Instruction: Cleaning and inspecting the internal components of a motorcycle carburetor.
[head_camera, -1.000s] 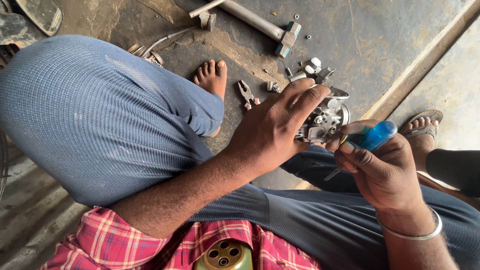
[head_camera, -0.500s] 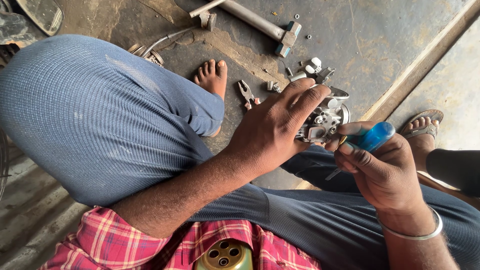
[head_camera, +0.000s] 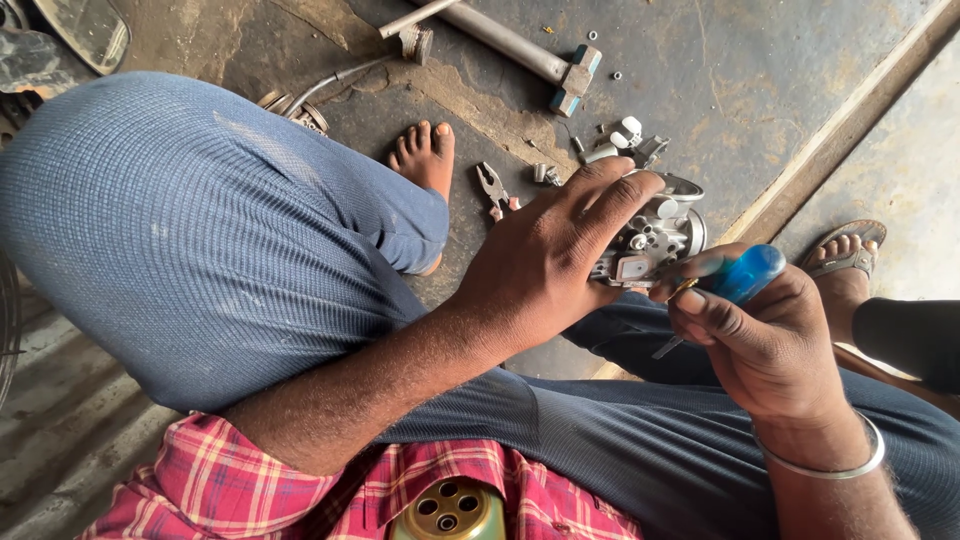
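Two hands: both busy on one small metal part above the person's lap.
Left hand (head_camera: 545, 265): wrapped from above around a carburetor body (head_camera: 650, 240), fingers spread over its top, holding it steady just over the thighs.
Right hand (head_camera: 765, 340): closed on a blue-handled screwdriver (head_camera: 735, 282), thumb and forefinger pinching near the shank; its thin blade (head_camera: 668, 346) seems to angle down and away from the part, though the tip is hard to make out.
Step in hand: judged as work on the carburetor's screws or jets, tool not yet seated.
Next move calls for: bringing the blade squarely into a slot while the left hand stays rigid.
Nearby on the floor: pliers (head_camera: 493, 188), loose small fittings (head_camera: 625, 140), a long metal tool (head_camera: 520, 45), well apart from the hands.
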